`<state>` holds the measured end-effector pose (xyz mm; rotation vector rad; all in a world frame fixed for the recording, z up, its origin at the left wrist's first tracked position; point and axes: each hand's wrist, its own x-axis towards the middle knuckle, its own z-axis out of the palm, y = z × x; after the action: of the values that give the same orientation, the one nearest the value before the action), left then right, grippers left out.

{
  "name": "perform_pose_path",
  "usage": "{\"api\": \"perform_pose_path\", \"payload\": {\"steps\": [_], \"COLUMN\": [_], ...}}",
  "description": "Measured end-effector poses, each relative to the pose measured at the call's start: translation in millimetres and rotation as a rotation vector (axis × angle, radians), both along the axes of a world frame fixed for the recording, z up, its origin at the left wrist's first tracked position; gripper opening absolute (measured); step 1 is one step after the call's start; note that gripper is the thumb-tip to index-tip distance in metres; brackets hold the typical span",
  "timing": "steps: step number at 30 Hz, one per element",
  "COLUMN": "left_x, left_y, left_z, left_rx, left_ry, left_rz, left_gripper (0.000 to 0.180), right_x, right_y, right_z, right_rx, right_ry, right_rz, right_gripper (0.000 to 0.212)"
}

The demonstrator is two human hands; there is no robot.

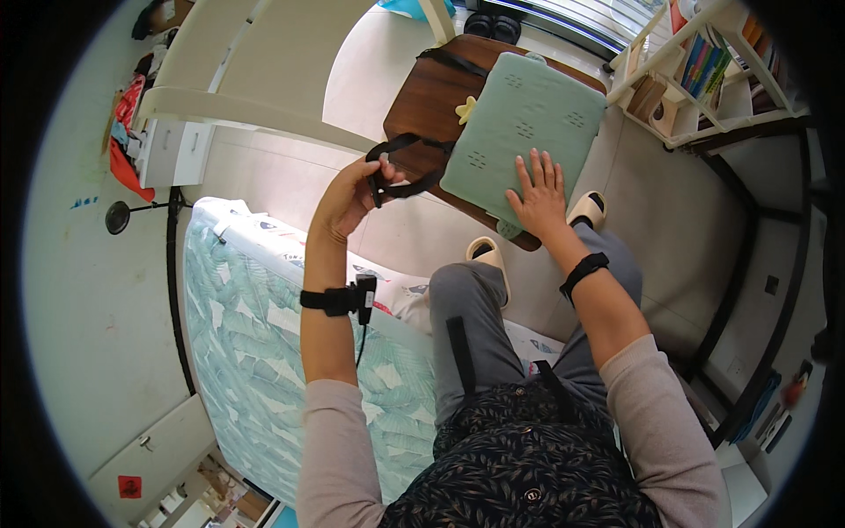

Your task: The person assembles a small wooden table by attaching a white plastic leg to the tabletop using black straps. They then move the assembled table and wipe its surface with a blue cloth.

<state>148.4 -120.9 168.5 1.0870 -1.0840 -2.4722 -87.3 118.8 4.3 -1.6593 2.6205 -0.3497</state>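
A pale green seat cushion [519, 132] with small groups of holes lies tilted on a dark brown wooden seat [422, 97]. My right hand [540, 195] rests flat on the cushion's near part, fingers spread. A black strap [429, 182] loops out from the cushion's left side, and my left hand [370, 180] pinches its end, which seems to carry a buckle. Another black strap [453, 62] lies over the far left of the seat. On the cushion's left edge is a small yellow star-shaped piece [466, 110].
A cream bed guard or rail [255, 114] stands at the upper left. To the left spreads a mattress with a leaf print [264, 326]. White shelves with books [704, 75] stand at the far right, and dark slippers [493, 28] sit beyond the seat.
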Motion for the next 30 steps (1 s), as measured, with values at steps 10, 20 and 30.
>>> {"api": "perform_pose_path", "payload": {"steps": [10, 20, 30], "left_x": [-57, -16, -2], "left_y": [90, 63, 68], "left_z": [-4, -56, -78], "left_rx": [0.026, 0.024, 0.120], "left_ry": [0.297, 0.114, -0.128], "left_rz": [0.051, 0.387, 0.475], "left_gripper": [0.040, 0.020, 0.022], "right_x": [-20, 23, 53], "right_y": [-14, 53, 93], "right_z": [41, 43, 45], "right_rx": [0.107, -0.286, 0.133], "right_ry": [-0.558, -0.763, -0.532], "right_rz": [-0.040, -0.132, 0.157], "right_gripper": [0.055, 0.026, 0.033]}}
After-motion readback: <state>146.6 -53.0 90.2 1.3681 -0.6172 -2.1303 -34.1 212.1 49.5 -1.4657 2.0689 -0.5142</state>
